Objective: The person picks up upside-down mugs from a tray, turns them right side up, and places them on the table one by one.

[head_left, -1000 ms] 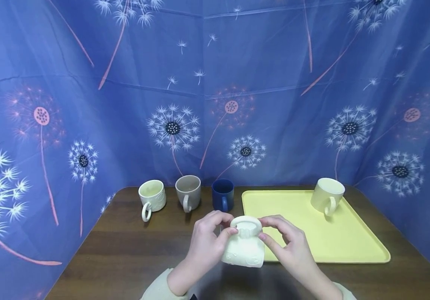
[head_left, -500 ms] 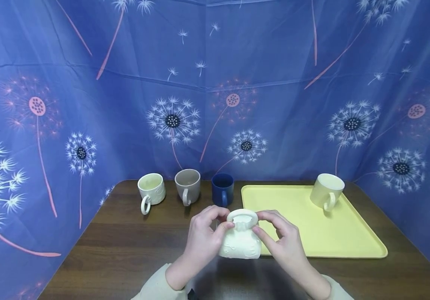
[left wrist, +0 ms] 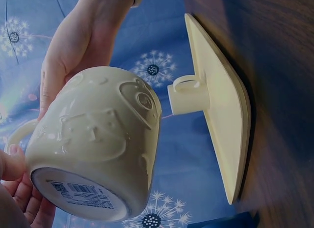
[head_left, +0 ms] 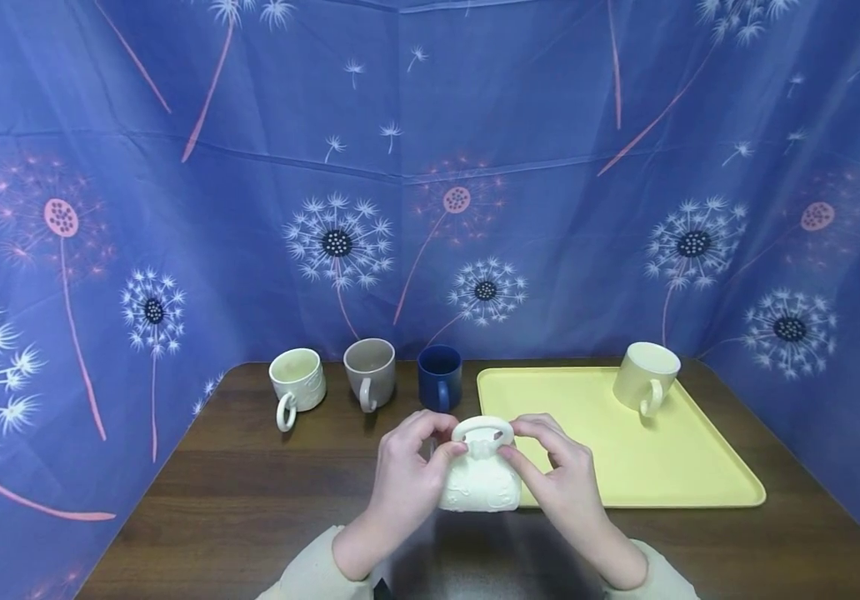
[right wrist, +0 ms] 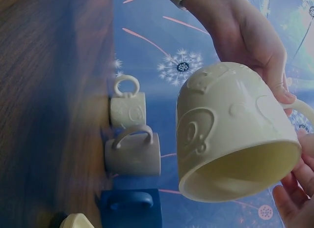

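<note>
A cream mug with raised patterns (head_left: 478,483) is held on its side just above the brown table (head_left: 250,500), handle (head_left: 482,432) uppermost. My left hand (head_left: 441,442) grips its left side, thumb by the handle. My right hand (head_left: 523,442) grips the right side, fingertips at the handle. The left wrist view shows the cream mug (left wrist: 93,144) with a barcode label (left wrist: 81,196) on its base. The right wrist view looks into the open mouth of the same mug (right wrist: 230,134).
Three mugs stand in a row at the back: cream (head_left: 297,383), grey-beige (head_left: 370,371), dark blue (head_left: 440,377). A yellow tray (head_left: 662,467) lies to the right with a pale mug (head_left: 645,377) on its far corner. Blue dandelion cloth (head_left: 400,208) walls the table.
Both hands keep hold of the cream mug. It has levelled out slightly and my right fingertips have closed in on the handle. The other mugs and tray have not moved.
</note>
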A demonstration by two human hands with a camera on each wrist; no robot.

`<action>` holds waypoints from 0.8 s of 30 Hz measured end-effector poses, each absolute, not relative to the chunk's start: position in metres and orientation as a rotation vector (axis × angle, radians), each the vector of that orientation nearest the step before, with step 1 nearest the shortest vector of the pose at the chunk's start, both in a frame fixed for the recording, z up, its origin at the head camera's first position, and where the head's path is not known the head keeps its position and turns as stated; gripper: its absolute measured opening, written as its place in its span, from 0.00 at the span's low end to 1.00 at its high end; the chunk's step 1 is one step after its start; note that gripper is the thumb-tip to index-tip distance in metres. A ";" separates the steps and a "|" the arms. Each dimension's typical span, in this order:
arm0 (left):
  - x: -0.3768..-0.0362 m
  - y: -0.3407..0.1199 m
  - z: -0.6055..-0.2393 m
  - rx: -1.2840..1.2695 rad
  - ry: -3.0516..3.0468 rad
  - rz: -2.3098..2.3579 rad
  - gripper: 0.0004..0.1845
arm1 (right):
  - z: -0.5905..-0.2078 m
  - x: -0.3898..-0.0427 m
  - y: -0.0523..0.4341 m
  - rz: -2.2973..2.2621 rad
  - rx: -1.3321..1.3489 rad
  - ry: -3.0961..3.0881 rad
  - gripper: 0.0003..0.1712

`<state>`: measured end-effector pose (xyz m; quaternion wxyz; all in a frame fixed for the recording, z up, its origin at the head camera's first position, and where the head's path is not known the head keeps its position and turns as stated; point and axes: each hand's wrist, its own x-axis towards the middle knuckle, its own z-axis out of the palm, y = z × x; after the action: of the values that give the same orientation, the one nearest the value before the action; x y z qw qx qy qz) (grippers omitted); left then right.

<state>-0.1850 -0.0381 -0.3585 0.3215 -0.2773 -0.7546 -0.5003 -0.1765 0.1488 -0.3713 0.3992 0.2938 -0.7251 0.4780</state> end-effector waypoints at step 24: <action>-0.184 -0.037 -0.364 -0.812 -1.953 -1.386 0.07 | -0.341 -0.164 0.145 1.261 0.851 -1.797 0.18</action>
<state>-0.1843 -0.0374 -0.3642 0.3017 -0.3062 -0.7364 -0.5225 -0.1638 0.1452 -0.3413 0.3834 0.3338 -0.7049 0.4946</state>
